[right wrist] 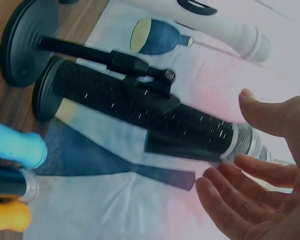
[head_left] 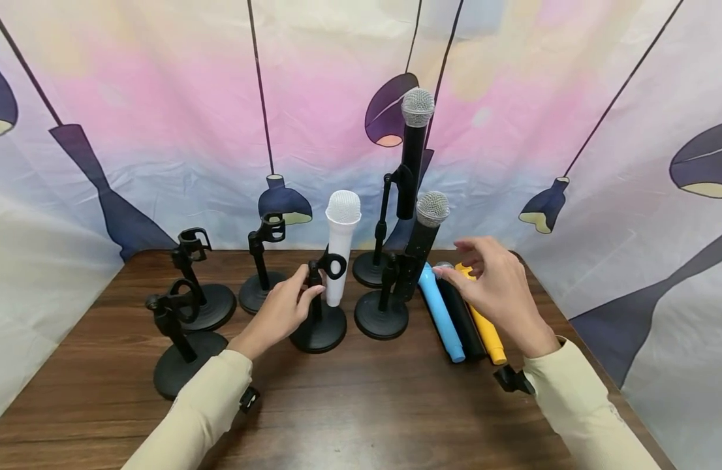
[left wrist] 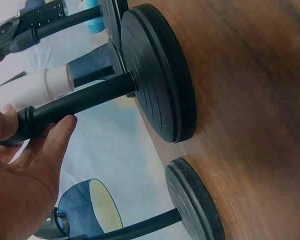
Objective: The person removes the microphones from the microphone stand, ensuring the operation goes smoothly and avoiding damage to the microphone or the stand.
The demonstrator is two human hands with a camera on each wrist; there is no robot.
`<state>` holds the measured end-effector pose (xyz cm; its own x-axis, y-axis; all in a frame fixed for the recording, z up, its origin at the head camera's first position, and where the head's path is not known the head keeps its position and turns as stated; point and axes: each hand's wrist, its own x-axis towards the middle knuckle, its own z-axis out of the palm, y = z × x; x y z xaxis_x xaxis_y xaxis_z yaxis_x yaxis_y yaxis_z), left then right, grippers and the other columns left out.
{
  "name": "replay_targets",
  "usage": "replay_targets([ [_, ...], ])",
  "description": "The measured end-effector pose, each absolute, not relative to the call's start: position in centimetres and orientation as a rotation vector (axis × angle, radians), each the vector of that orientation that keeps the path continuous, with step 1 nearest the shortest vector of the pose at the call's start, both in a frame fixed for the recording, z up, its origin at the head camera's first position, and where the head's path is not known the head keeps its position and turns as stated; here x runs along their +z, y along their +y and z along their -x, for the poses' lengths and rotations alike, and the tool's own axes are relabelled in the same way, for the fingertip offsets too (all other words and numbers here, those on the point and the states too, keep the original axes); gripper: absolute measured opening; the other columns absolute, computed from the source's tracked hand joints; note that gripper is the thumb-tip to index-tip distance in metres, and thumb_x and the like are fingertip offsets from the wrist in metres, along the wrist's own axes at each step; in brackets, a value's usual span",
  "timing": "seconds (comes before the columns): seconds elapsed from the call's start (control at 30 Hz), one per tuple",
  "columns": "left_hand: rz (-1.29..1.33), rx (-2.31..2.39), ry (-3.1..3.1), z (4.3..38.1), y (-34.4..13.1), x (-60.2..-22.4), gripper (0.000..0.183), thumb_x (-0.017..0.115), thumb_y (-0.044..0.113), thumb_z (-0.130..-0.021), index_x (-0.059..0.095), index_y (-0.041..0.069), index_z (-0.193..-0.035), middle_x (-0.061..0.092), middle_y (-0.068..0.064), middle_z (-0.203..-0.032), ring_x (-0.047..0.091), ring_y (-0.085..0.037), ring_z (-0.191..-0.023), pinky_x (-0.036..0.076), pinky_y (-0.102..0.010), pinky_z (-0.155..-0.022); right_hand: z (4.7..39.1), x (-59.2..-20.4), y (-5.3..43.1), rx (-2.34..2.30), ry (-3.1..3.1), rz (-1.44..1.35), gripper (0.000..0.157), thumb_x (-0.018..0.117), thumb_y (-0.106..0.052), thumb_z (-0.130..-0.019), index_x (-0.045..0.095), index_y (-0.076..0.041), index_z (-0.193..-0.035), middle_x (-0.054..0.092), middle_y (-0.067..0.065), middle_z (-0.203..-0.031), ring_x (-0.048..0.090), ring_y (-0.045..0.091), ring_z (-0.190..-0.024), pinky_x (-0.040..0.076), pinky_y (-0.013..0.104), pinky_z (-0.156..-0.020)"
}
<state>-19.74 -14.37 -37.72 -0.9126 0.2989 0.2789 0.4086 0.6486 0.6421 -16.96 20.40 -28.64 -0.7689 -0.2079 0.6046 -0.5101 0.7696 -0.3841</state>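
My left hand (head_left: 279,316) grips the upright of a small black microphone stand (head_left: 318,333), thumb and fingers around the pole just under its clip, as the left wrist view also shows. In that clip sits a white microphone (head_left: 342,245), head up and slightly tilted. My right hand (head_left: 499,290) is held in the air with relaxed, parted fingers and nothing in them. Below it lie a blue microphone (head_left: 442,316), a black one (head_left: 462,320) and a yellow one (head_left: 489,336), side by side. A sparkly black microphone (right wrist: 190,127) stands clipped near that hand in the right wrist view.
A taller stand behind carries another black microphone (head_left: 412,153) with a silver head. To the left are three stands with bare clips: a front one (head_left: 187,365), a middle one (head_left: 214,307) and a back one (head_left: 258,287). A patterned curtain (head_left: 190,150) hangs behind the wooden table (head_left: 349,418).
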Motion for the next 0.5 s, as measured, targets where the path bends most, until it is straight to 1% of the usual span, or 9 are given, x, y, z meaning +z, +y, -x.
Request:
replay_targets([
  [0.23, 0.618, -1.096, -2.693, 18.0, -14.5, -38.0, 0.021, 0.051, 0.027, -0.108, 0.043, 0.009, -0.100, 0.044, -0.003, -0.069, 0.042, -0.013, -0.053, 0.038, -0.029, -0.051, 16.5, -28.5, 18.2, 0.740, -2.334, -0.650, 0.052, 0.089, -0.026, -0.080, 0.067, 0.000, -0.119, 0.066, 0.013, -0.108, 0.069, 0.022, -0.083, 0.058, 0.041, -0.068],
  [0.4, 0.632, -1.065, -2.671, 16.7, -14.5, -38.0, 0.019, 0.056, 0.023, -0.106, 0.045, 0.009, -0.098, 0.044, -0.001, -0.068, 0.043, -0.011, -0.056, 0.038, -0.027, -0.051, 16.6, -28.7, 15.9, 0.779, -2.356, -0.746, 0.050, 0.087, -0.029, -0.083, 0.067, -0.002, -0.120, 0.066, 0.012, -0.108, 0.067, 0.019, -0.084, 0.057, 0.036, -0.071],
  [0.5, 0.638, -1.068, -2.671, 15.9, -14.3, -38.1, 0.017, 0.059, 0.020, -0.105, 0.046, 0.010, -0.098, 0.048, 0.000, -0.070, 0.046, -0.010, -0.059, 0.041, -0.026, -0.053, 16.7, -29.0, 14.4, 0.835, -2.386, -0.794, 0.051, 0.086, -0.031, -0.084, 0.066, -0.004, -0.122, 0.066, 0.009, -0.111, 0.067, 0.018, -0.088, 0.057, 0.034, -0.075],
])
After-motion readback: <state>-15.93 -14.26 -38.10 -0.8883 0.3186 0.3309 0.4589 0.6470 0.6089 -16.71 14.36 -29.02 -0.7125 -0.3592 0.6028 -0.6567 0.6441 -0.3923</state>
